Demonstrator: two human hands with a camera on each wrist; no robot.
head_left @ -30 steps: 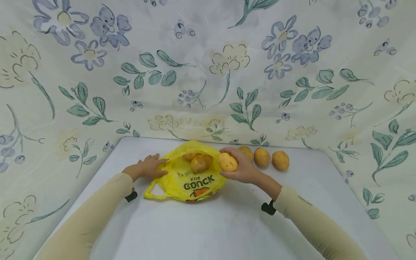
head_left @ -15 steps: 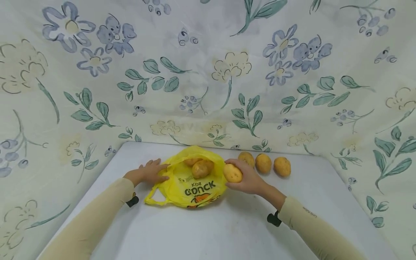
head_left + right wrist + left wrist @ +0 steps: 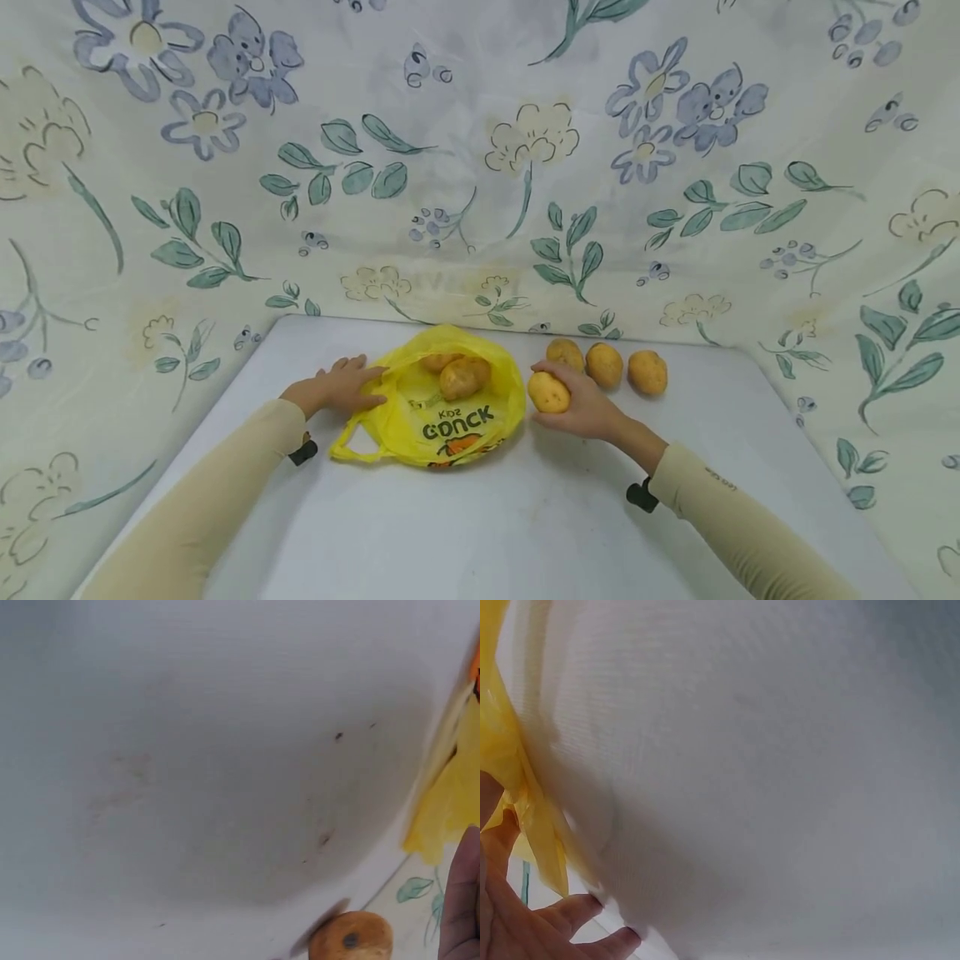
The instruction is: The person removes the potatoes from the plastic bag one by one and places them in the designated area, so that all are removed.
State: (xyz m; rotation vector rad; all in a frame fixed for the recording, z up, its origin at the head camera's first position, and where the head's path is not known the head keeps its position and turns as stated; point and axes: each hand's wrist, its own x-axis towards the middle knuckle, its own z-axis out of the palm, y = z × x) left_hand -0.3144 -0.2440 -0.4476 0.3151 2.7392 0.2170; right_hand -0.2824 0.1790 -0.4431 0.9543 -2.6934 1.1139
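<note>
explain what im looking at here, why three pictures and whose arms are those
There is no machine: a person works with bare hands and wears three cameras. The wide picture comes from the head; the two blurry close-ups come from the wrists. On the white table lies a yellow bag with potatoes inside. The left hand rests on the bag's edge, fingers fairly straight. The right hand holds a potato just right of the bag. Three more potatoes sit in a row behind it. Flowered cloth hangs all around.
</note>
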